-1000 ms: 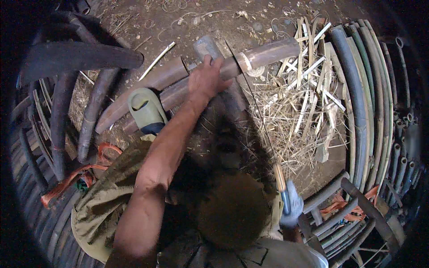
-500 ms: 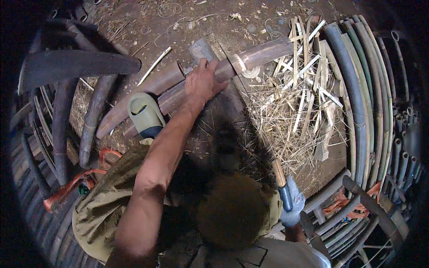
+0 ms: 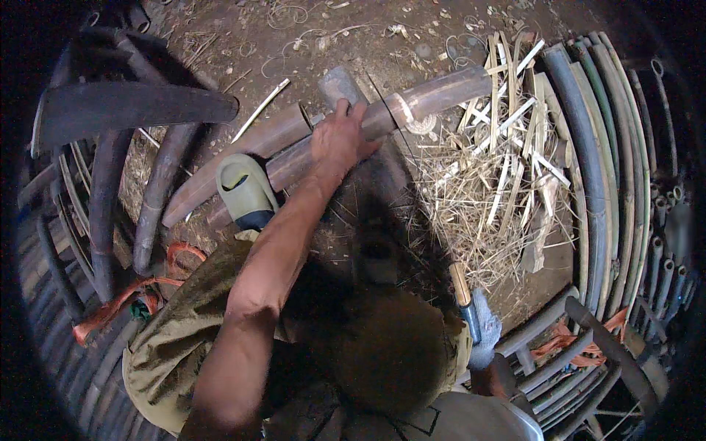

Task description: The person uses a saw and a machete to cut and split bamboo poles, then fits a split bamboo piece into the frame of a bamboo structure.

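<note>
My bare left hand (image 3: 343,140) lies over a thick brown bamboo pole (image 3: 445,90), its fingers curled around the far side. A pale ring with the outer skin scraped off marks the pole just right of that hand. In a grey-blue glove, my right hand (image 3: 485,331) is wrapped around the handle of a saw (image 3: 460,285), partly light wood and partly dark. The saw's long, thin blade runs away from me and crosses the pole between my left hand and the pale ring. How deep the blade sits cannot be made out. Under the pole is a grey block (image 3: 340,86).
My foot in an olive clog (image 3: 246,187) rests against the pole. A second cut bamboo piece (image 3: 243,158) lies beside it. Straw and split strips (image 3: 493,191) are heaped right. Bamboo poles (image 3: 588,176) stand stacked farther right; dark curved bamboo pieces (image 3: 140,106) lie left.
The whole view has shifted slightly. My right hand and the saw handle have moved a little forward, away from me. The left hand keeps its place on the bamboo pole.
</note>
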`<move>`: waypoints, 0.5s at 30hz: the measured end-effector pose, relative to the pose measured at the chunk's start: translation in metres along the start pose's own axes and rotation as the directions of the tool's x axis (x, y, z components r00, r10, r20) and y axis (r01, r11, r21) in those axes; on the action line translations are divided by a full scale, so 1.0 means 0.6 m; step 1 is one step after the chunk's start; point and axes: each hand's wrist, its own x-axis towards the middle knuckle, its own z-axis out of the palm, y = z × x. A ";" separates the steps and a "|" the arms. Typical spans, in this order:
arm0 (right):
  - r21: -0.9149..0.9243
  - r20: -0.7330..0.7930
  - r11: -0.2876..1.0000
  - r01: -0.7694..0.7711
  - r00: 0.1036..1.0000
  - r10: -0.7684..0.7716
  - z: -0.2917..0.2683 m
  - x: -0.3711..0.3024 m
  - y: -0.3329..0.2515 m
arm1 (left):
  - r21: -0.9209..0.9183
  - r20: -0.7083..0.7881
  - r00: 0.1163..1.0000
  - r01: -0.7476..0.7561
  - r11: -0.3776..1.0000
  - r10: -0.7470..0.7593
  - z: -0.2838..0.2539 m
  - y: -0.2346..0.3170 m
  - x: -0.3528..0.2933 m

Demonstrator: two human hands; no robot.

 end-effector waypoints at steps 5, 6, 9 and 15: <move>0.425 -0.202 0.855 0.297 0.952 -0.230 0.000 0.180 -0.118 | 0.035 0.008 1.000 -0.008 0.999 0.008 0.006 0.004 0.000; 0.377 -0.473 0.750 0.543 0.809 -0.348 0.030 0.242 -0.140 | 0.020 -0.016 1.000 -0.019 1.000 0.019 0.008 0.005 0.003; 0.343 -0.448 0.776 0.529 0.818 -0.360 0.034 0.259 -0.140 | 0.009 -0.018 0.999 -0.028 1.000 0.028 0.008 0.002 0.007; 0.012 0.149 0.994 -0.110 0.983 0.106 -0.003 0.010 -0.006 | 0.033 -0.046 0.998 -0.040 0.999 0.041 0.005 0.004 -0.001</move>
